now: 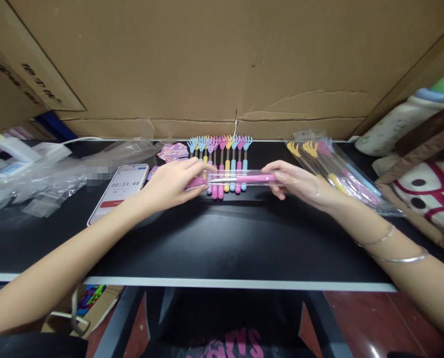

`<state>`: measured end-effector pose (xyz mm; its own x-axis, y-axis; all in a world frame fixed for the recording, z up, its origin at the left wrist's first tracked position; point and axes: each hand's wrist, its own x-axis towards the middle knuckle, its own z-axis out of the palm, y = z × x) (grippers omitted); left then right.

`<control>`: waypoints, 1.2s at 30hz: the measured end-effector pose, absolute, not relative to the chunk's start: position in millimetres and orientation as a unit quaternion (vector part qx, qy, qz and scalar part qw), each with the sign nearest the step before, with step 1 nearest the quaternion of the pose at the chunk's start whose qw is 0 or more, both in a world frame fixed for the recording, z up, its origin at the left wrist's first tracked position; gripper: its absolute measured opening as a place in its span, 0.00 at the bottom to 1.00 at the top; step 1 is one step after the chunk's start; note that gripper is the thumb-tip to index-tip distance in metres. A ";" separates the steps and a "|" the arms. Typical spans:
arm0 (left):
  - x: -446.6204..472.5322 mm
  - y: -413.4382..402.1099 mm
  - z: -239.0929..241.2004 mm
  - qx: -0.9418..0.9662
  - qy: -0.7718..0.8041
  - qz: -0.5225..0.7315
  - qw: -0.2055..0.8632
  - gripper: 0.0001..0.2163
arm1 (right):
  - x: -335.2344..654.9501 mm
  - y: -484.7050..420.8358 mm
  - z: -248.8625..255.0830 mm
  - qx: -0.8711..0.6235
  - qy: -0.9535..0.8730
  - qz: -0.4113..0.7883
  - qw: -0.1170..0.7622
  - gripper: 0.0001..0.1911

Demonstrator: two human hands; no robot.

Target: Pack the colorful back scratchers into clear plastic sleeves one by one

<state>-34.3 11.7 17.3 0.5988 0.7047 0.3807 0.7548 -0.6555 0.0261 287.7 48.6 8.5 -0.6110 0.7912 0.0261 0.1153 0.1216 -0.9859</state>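
Observation:
Both my hands hold one pink back scratcher in a clear plastic sleeve [240, 177], level and crosswise above the black table [222, 243]. My left hand [171, 183] pinches its left end with the fingers closed. My right hand [300, 183] grips the right end, fingers curled round it. Just behind lies a row of several coloured back scratchers [224, 161] with hand-shaped heads pointing away from me.
A phone [119, 191] showing a timer lies left of my left hand. Clear plastic bags [39, 179] are heaped at the far left. A pile of bagged scratchers [341, 174] lies to the right, beside a patterned bag [423, 184]. A cardboard wall [222, 64] stands behind.

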 end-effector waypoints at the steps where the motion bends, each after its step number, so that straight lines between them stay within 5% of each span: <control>1: -34.4 12.0 17.1 -0.892 -0.409 -0.182 0.068 0.14 | 287.6 49.3 7.8 -0.329 -0.688 0.574 0.297 0.21; 20: -40.2 16.9 17.5 -0.849 -0.490 -0.194 0.035 0.18 | 288.1 51.4 15.8 -0.328 -0.608 0.628 0.360 0.12; 36: -38.6 16.8 15.1 -0.858 -0.480 -0.175 0.045 0.19 | 287.7 48.5 11.4 -0.344 -0.609 0.640 0.319 0.19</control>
